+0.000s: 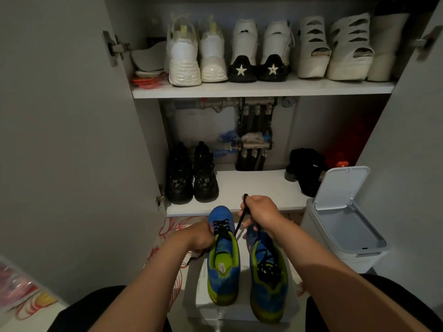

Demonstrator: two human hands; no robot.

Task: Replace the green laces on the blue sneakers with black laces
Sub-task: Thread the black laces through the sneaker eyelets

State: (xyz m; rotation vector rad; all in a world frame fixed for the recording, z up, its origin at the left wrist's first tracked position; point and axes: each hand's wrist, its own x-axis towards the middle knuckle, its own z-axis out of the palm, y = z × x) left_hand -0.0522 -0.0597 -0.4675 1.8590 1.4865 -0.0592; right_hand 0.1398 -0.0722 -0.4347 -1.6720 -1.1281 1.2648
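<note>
Cupboard doors stand open in dim light: white shoes point(196, 56) on the upper shelf, chunky black shoes point(191, 173) on the lower shelf point(251, 185), a white bin point(345, 226) with its lid up close by. A pale box point(199, 295) on the red-patterned mat point(175, 226) carries a blue knit sneaker point(224, 279) and its mate point(268, 291), both lime-lined. The left hand point(201, 236) grips the first sneaker's side; the right hand point(260, 213), curled, pinches a flat black lace point(239, 224), taut from the eyelets.
</note>
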